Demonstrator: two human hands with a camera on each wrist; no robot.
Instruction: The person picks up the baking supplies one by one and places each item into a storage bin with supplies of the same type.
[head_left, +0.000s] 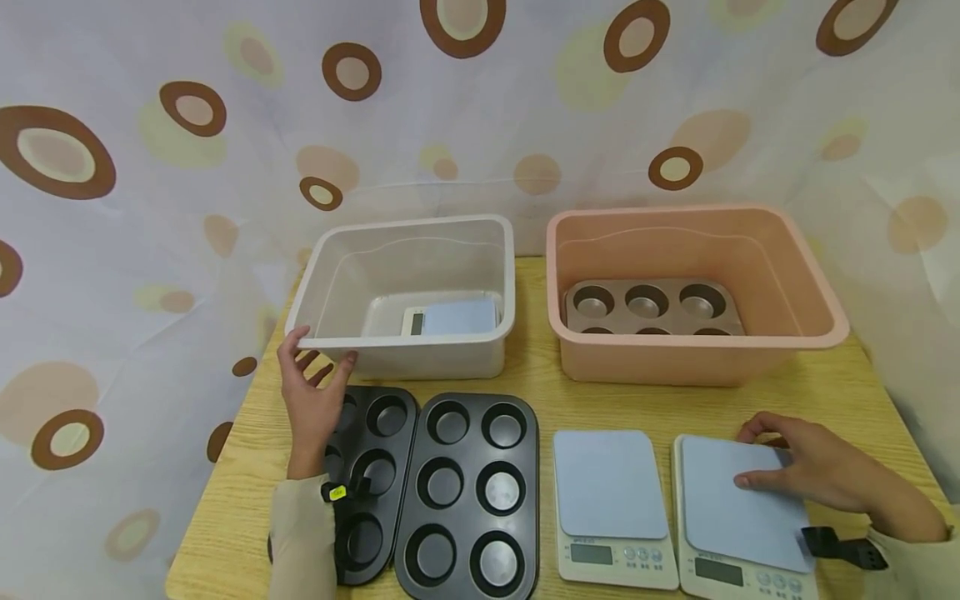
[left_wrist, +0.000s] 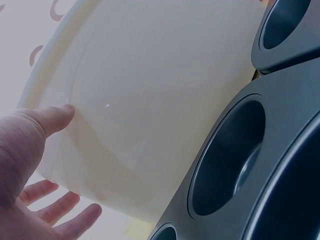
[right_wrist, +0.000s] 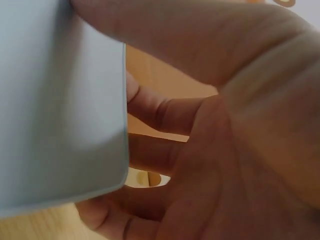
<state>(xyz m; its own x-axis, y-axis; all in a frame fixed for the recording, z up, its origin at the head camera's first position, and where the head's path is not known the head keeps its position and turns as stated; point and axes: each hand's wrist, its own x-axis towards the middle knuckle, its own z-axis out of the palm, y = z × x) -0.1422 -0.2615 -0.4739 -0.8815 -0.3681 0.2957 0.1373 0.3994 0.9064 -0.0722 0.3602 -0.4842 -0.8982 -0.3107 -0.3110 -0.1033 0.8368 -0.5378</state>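
My left hand (head_left: pixel 313 408) is at the front left corner of a white plastic bin (head_left: pixel 420 358). Its thumb touches the front wall while the other fingers spread along the left side, fairly straight. In the right half of the head view, my right hand (head_left: pixel 825 462) grips a kitchen scale (head_left: pixel 735 508) at its far right edge, thumb on the blue-grey platform, fingers past the edge. A second kitchen scale (head_left: pixel 611 492) lies just left of it. Inside the white bin lies another scale (head_left: pixel 457 318). The right wrist view shows the gripped scale's platform (right_wrist: pixel 60 125) up close.
A pink bin (head_left: pixel 675 367) holding a muffin pan (head_left: pixel 618 319) stands at the back right. Two dark muffin pans, one left (head_left: pixel 393 450) and one right (head_left: pixel 470 433), lie on the wooden table (head_left: pixel 225 533) before the white bin. A patterned sheet (head_left: pixel 465 117) hangs behind.
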